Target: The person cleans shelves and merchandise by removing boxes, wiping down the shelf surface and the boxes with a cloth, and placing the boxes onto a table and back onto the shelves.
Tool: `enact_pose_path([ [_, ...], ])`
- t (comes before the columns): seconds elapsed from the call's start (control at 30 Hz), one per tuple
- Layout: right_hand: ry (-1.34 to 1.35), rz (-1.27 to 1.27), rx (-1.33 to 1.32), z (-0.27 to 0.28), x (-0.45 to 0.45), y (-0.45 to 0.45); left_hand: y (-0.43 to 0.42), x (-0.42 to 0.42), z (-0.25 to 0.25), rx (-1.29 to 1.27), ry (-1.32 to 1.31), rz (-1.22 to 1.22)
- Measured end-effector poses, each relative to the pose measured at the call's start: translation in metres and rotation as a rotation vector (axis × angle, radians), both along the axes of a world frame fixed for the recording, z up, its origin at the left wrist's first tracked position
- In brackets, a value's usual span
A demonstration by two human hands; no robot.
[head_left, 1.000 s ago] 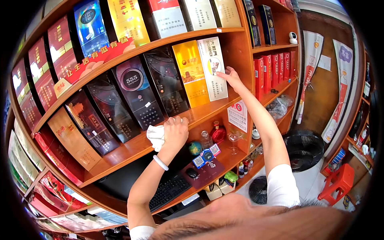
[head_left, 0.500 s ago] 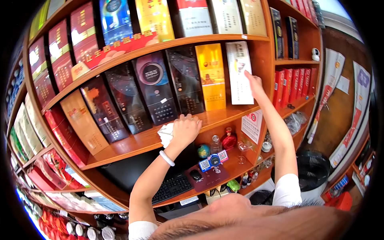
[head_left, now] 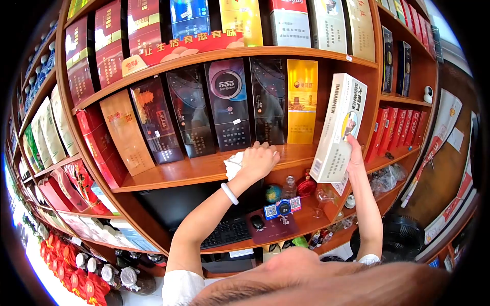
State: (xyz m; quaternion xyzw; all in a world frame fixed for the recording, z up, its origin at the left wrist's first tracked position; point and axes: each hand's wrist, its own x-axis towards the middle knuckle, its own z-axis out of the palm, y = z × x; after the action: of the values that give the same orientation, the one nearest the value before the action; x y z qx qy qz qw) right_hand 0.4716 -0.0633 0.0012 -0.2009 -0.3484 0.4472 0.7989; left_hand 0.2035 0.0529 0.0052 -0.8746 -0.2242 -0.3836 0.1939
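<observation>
White box (head_left: 334, 127) just drawn off shelf (head_left: 178, 172), now tilted in right grip (head_left: 353, 158), clenched on its lower right edge; side face shows, weight seems borne by that grip. Left grip (head_left: 259, 160) clutches bunched white cloth (head_left: 233, 166) against shelf edge. Left of right grip: upright yellow box (head_left: 302, 102), then dark boxes (head_left: 228, 104). Below it: wine glass (head_left: 322, 196), red bottle (head_left: 306, 186), globe (head_left: 273, 193). Likely obstacles to box: shelf edge, upper shelf (head_left: 306, 52) overhead.

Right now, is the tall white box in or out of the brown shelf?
Out. The right hand holds the white box tilted, its bottom below the brown shelf's edge.
</observation>
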Motion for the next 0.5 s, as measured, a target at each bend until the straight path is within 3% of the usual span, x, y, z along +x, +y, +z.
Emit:
enact_pose_path([
  [0.1,-0.228,-0.142,0.110,0.010,-0.024,0.002,-0.008,-0.005,0.010,-0.139,-0.008,-0.042],
  [0.17,-0.364,-0.226,0.033,0.023,-0.056,-0.003,-0.010,-0.010,0.015,-0.402,-0.069,-0.168],
  [0.2,-0.442,-0.268,-0.003,0.025,-0.068,-0.002,-0.006,-0.013,0.016,-0.401,-0.069,-0.169],
  [0.27,-0.465,-0.188,-0.020,0.019,-0.078,0.013,0.008,-0.016,0.013,-0.692,-0.189,-0.331],
  [0.5,-0.519,-0.088,0.025,0.024,-0.115,0.034,0.012,-0.018,0.015,-1.079,-0.309,-0.706],
])
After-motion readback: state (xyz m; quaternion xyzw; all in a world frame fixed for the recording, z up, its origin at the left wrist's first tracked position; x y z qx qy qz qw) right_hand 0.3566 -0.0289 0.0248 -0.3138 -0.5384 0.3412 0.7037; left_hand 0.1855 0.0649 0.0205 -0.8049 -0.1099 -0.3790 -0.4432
